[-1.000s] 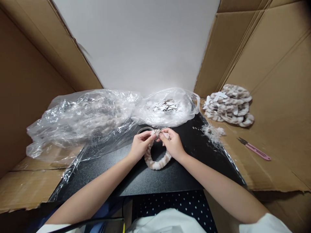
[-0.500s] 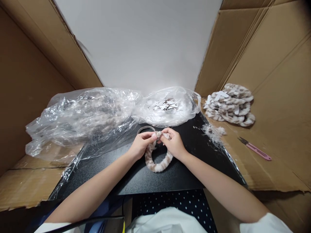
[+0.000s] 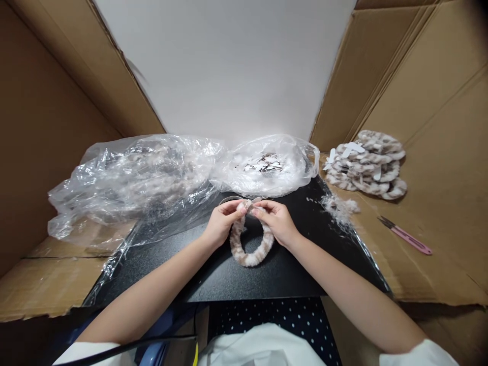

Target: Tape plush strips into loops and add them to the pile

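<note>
A fluffy beige-and-white fabric ring (image 3: 251, 260) hangs between my hands above the black tabletop, its round loop towards me. My left hand (image 3: 221, 222) pinches the upper left of it between thumb and fingers. On the other side of the join, my right hand (image 3: 280, 222) is closed on the upper right end. The fingertips nearly meet at the top, so the exact grip there is partly hidden. Just behind my fingers shows a thin greyish hoop (image 3: 227, 198), mostly covered by the hands.
A clear plastic bag (image 3: 133, 178) of fluffy material lies back left, beside a smaller bag (image 3: 263, 178) with white tags. Several tagged fluffy rings (image 3: 369, 168) are piled at right, near loose fluff (image 3: 341, 207) and pink thread snips (image 3: 406, 236). Cardboard walls (image 3: 438, 91) flank the table.
Both hands stay at the top of the fluffy fabric ring, with the fingers slightly shifted. The thin hoop behind now looks flatter and is more covered. The whole view has moved slightly.
</note>
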A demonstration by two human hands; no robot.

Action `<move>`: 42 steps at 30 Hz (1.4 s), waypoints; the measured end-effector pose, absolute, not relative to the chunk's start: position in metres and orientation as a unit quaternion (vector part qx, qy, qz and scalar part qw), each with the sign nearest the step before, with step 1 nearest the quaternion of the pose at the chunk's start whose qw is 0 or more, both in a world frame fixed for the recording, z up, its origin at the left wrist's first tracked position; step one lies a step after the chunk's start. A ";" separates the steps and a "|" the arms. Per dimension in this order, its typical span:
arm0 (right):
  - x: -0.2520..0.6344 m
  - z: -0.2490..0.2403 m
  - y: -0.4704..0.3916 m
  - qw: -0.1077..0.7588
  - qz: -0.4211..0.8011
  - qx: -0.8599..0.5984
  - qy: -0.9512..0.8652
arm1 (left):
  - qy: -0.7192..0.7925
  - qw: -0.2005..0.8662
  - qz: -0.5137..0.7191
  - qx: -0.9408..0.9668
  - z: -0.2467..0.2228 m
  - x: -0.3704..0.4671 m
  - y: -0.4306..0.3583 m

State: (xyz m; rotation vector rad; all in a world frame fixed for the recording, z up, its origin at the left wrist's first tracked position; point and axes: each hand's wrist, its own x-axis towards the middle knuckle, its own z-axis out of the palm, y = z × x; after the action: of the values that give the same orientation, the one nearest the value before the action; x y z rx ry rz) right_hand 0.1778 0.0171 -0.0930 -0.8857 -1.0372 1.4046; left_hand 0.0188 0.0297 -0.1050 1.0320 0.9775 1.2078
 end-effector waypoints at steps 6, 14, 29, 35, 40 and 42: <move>0.176 -0.094 0.018 0.564 0.613 -0.377 -0.405 | 0.416 0.629 0.484 0.444 -0.102 0.023 0.024; 0.178 -0.094 0.019 0.564 0.608 -0.391 -0.400 | 0.420 0.587 0.546 0.426 -0.102 0.023 0.027; 0.183 -0.093 0.021 0.499 0.618 -0.408 -0.451 | 0.381 0.513 0.529 0.558 -0.102 0.011 0.029; 0.186 -0.091 0.021 0.447 0.635 -0.409 -0.480 | 0.356 0.454 0.529 0.623 -0.090 0.001 0.036; 0.189 -0.089 0.023 0.443 0.634 -0.409 -0.484 | 0.370 0.480 0.485 0.631 -0.087 -0.005 0.039; 0.189 -0.090 0.023 0.442 0.646 -0.401 -0.476 | 0.356 0.496 0.449 0.652 -0.086 -0.006 0.037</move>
State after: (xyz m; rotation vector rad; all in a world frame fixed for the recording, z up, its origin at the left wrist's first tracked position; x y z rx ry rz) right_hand 0.1887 0.0234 -0.0900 -0.9942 -1.1818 1.6026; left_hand -0.0057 0.0369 -0.0863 1.5794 0.8618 1.0880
